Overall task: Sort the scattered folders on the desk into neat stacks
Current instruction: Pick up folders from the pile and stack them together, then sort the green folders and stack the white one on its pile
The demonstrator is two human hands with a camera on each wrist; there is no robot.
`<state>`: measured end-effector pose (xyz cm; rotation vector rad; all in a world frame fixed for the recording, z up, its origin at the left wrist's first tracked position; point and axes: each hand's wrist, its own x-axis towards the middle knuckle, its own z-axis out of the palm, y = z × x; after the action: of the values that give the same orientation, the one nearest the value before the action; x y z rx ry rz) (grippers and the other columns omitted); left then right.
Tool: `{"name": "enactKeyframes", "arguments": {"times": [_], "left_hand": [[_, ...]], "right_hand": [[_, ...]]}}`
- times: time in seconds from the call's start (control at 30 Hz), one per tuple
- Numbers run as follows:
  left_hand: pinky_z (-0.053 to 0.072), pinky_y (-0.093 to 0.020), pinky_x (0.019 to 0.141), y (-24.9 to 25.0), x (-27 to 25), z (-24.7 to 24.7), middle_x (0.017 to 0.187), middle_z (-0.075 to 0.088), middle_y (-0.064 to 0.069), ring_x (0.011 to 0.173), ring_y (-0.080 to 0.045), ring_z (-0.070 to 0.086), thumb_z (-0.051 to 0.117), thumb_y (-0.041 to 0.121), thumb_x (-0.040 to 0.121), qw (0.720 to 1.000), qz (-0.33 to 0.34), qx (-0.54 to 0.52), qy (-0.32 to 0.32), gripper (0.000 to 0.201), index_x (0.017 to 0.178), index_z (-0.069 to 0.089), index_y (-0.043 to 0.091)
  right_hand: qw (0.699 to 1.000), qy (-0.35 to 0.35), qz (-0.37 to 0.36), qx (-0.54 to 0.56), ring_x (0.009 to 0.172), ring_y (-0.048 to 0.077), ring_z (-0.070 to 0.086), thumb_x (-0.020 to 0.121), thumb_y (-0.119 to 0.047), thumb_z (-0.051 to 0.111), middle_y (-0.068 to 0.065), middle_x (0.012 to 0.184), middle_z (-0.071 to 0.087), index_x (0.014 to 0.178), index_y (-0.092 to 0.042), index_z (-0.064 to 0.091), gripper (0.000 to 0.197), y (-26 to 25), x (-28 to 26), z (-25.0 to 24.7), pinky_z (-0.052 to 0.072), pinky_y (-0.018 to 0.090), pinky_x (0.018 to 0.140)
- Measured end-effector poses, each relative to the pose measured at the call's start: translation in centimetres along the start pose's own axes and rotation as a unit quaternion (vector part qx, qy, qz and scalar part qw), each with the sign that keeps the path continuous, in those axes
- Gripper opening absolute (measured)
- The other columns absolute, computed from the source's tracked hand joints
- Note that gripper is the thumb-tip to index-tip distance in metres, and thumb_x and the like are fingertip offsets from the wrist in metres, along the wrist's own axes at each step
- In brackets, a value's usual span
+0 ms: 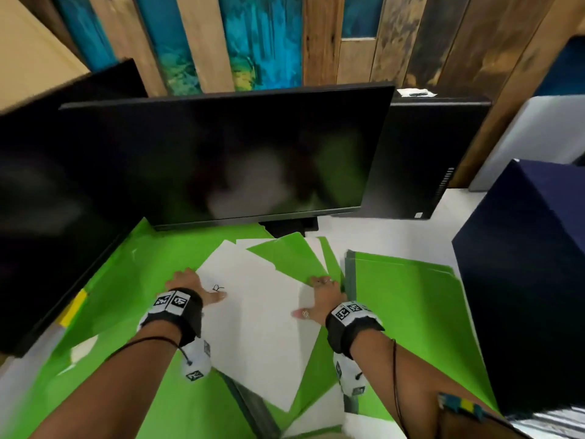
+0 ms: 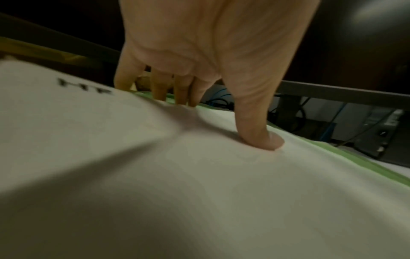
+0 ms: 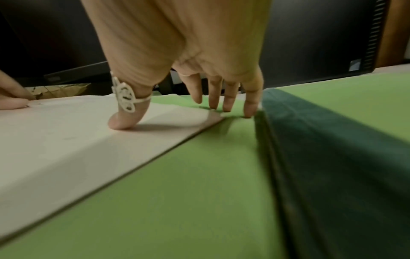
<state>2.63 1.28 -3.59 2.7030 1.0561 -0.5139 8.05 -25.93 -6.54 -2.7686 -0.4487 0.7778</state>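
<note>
Both hands, left hand (image 1: 186, 282) and right hand (image 1: 319, 293), press spread fingers on the white folder (image 1: 253, 318), grasping nothing; next it likely needs squaring onto a stack.

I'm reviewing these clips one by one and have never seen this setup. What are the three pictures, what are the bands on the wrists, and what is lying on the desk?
No robot here: a person works with bare hands and wears three cameras. The wide picture comes from the head; the other two come from the black wrist bands, looking along each hand.

The desk is strewn with green folders and white folders, in front of a dark monitor. At the right lies a tidier stack of green folders, beside a dark blue box.

The left hand and the right hand both rest on the large white folder: thumbs on top, fingers at its far edges. Whether the fingers curl under is hidden.
</note>
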Motion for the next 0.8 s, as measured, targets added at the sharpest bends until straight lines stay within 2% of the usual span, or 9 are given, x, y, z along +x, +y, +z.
{"name": "enactKeyframes", "arguments": {"times": [0.1,0.2,0.33,0.4,0.5,0.6,0.67,0.73,0.8], "left_hand": [[0.039,-0.045,0.102,-1.5,-0.8,-0.7,0.128,0.051,-0.014,0.121,-0.031,0.049,0.076,0.045,0.069,0.997,0.011,-0.052,0.063,0.072,0.125,0.049,0.010],[0.038,-0.041,0.102,-1.4,-0.9,-1.3,0.130,0.053,-0.017,0.121,-0.034,0.050,0.067,0.016,0.082,0.969,0.071,-0.183,0.149,0.050,0.128,0.050,0.009],[0.035,-0.039,0.104,-1.0,-0.9,-4.1,0.132,0.055,-0.017,0.123,-0.032,0.050,0.057,0.012,0.089,0.933,0.173,-0.242,0.202,0.042,0.131,0.051,0.010],[0.031,-0.038,0.106,-0.7,-0.7,-5.6,0.134,0.054,-0.013,0.125,-0.029,0.049,0.056,0.017,0.090,0.932,0.201,-0.217,0.211,0.041,0.130,0.052,0.014],[0.035,-0.040,0.104,0.1,-0.3,-6.9,0.128,0.060,-0.007,0.120,-0.028,0.053,0.056,0.037,0.088,0.957,0.195,-0.139,0.165,0.041,0.126,0.054,0.022],[0.041,-0.037,0.102,1.8,-0.6,-6.0,0.130,0.058,-0.010,0.120,-0.030,0.053,0.057,0.046,0.086,0.975,0.172,-0.123,0.067,0.053,0.129,0.051,0.016],[0.041,-0.031,0.100,3.5,-1.2,-4.6,0.132,0.056,-0.011,0.121,-0.028,0.053,0.063,0.037,0.085,0.970,0.161,-0.178,0.025,0.056,0.132,0.048,0.011],[0.044,-0.030,0.098,6.1,-1.7,-2.8,0.125,0.061,-0.012,0.117,-0.026,0.057,0.070,0.023,0.080,0.953,0.146,-0.266,-0.017,0.062,0.134,0.043,0.010],[0.048,-0.036,0.097,9.4,-1.6,-0.3,0.117,0.065,-0.016,0.112,-0.029,0.061,0.071,0.007,0.076,0.934,0.150,-0.315,-0.077,0.078,0.141,0.029,0.009]], "right_hand": [[0.999,-0.021,0.024,-0.016,0.143,0.036,0.010,0.071,-0.069,0.060,0.014,0.156,0.009,0.150,-0.015,0.010,0.109,-1.3,0.4,-0.5,0.024,0.049,0.115],[0.998,0.002,0.034,0.060,0.142,0.035,0.018,0.067,-0.076,0.056,0.015,0.153,0.016,0.148,-0.012,0.020,0.109,-2.4,0.7,-0.8,0.025,0.044,0.115],[0.960,0.076,-0.042,0.266,0.138,0.026,0.032,0.090,-0.038,0.058,0.013,0.148,0.035,0.142,-0.006,0.035,0.065,-4.2,0.5,-1.1,0.028,0.025,0.108],[0.943,0.105,-0.053,0.311,0.136,0.025,0.039,0.095,-0.021,0.051,0.012,0.143,0.044,0.139,-0.003,0.040,0.049,-4.5,0.5,-1.4,0.031,0.019,0.100],[0.933,0.141,-0.029,0.329,0.130,0.024,0.044,0.096,-0.012,0.046,0.014,0.140,0.048,0.135,-0.002,0.046,0.040,-3.5,0.1,-2.3,0.033,0.021,0.101],[0.930,0.173,0.029,0.323,0.122,0.029,0.050,0.095,-0.009,0.045,0.019,0.131,0.054,0.127,0.000,0.053,0.034,-0.5,-0.9,-3.2,0.037,0.024,0.094],[0.930,0.188,0.080,0.305,0.118,0.033,0.052,0.095,-0.009,0.044,0.022,0.127,0.056,0.124,0.002,0.054,0.032,2.2,-1.8,-3.2,0.038,0.028,0.090],[0.925,0.201,0.139,0.293,0.123,0.034,0.048,0.096,-0.010,0.043,0.023,0.132,0.052,0.129,0.002,0.050,0.035,5.2,-3.1,-2.9,0.034,0.029,0.096],[0.916,0.206,0.199,0.279,0.130,0.033,0.042,0.098,-0.010,0.040,0.022,0.140,0.045,0.135,0.002,0.043,0.039,8.1,-4.5,-2.6,0.028,0.030,0.102]]}}
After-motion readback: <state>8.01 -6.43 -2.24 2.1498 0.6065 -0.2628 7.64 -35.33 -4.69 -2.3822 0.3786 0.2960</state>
